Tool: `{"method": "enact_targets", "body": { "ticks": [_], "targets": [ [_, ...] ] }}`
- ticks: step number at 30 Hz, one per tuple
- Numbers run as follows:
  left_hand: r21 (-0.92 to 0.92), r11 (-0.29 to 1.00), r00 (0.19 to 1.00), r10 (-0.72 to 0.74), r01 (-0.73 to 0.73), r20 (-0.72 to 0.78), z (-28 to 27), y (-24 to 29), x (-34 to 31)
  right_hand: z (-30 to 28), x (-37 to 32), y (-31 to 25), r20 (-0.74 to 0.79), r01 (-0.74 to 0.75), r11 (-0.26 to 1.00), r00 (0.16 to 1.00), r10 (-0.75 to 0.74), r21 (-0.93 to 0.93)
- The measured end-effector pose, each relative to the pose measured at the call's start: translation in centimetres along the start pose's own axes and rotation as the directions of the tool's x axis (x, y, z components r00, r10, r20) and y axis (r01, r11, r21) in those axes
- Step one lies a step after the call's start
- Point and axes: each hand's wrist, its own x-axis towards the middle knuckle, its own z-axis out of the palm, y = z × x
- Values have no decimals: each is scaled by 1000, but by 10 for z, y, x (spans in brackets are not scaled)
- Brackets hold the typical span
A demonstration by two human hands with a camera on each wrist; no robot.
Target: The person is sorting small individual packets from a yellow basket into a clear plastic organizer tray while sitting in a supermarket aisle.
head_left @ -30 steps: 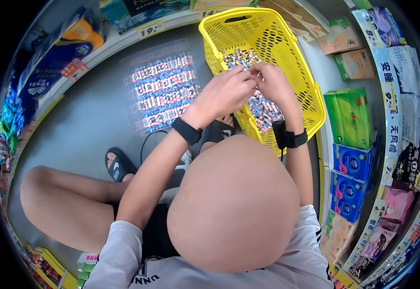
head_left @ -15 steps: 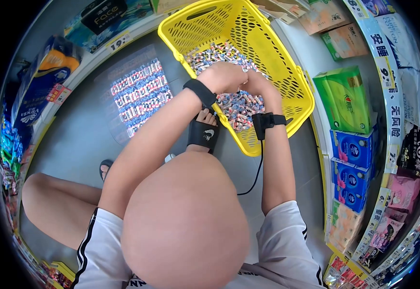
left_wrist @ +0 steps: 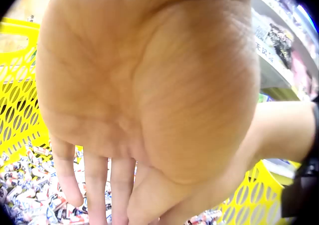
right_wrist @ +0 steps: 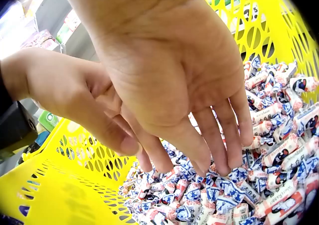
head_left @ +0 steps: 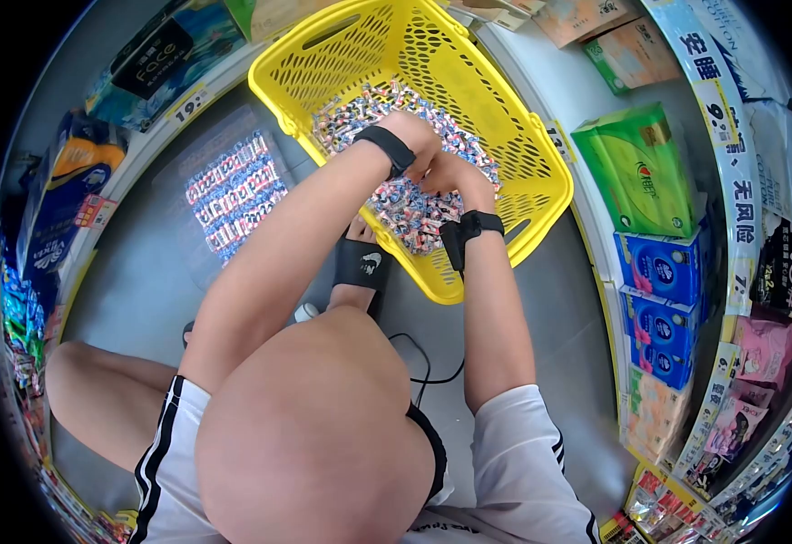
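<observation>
The yellow basket (head_left: 550, 190) holds many small candies (head_left: 414, 213) in white, blue and red wrappers. Both hands are inside it, side by side above the pile. The left hand (head_left: 414, 140) points its loosely extended fingers (left_wrist: 94, 185) down toward the candies, thumb beside them. Close by, the right hand (head_left: 455, 172) also reaches down, its fingers (right_wrist: 224, 130) fairly straight and slightly bent at the tips. The right wrist view shows its fingertips near the wrappers; whether they touch is unclear. No candy shows in either hand.
Rows of similar candies (head_left: 233, 195) lie on the floor left of the basket in clear packaging. Shelves with a green tissue pack (head_left: 641, 172) and blue packs (head_left: 659, 267) stand at the right. A bent knee (head_left: 314, 426) and a sandalled foot (head_left: 360, 263) are near the basket.
The head view has shifted, so the basket and floor candies appear farther left. The hands, earlier with fingertips together over the basket, are now lower in it. The basket's candy pile shows more fully.
</observation>
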Motion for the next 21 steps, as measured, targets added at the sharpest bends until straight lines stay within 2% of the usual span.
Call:
{"method": "enact_targets", "body": {
  "ticks": [5,7,8,10,14,16,19,21],
  "targets": [
    [56,997,998,-46,44,40,3,8,1,4,4,5,4,-21,1000,1000,21,11],
    [57,997,995,-48,43,83,3,9,1,9,6,10,-43,63,983,998,-56,175],
    [56,998,995,-47,43,84,4,9,1,12,9,11,-42,62,982,998,-56,176],
    [27,998,997,-57,55,59,6,11,-2,23,26,19,-172,75,996,983,-67,40],
    [26,998,997,-58,57,44,8,13,-3,18,25,22,-196,130,989,974,-115,64],
    [14,1000,999,-2,1,39,9,10,1,9,16,18,-258,121,992,960,-113,18],
    [-21,999,999,-33,32,-26,13,10,3,-14,-13,-5,-234,43,998,971,-54,-54],
    [-65,998,1000,-17,15,-25,8,9,-1,-26,-31,-13,-243,76,997,967,-77,-14]
  ]
}}
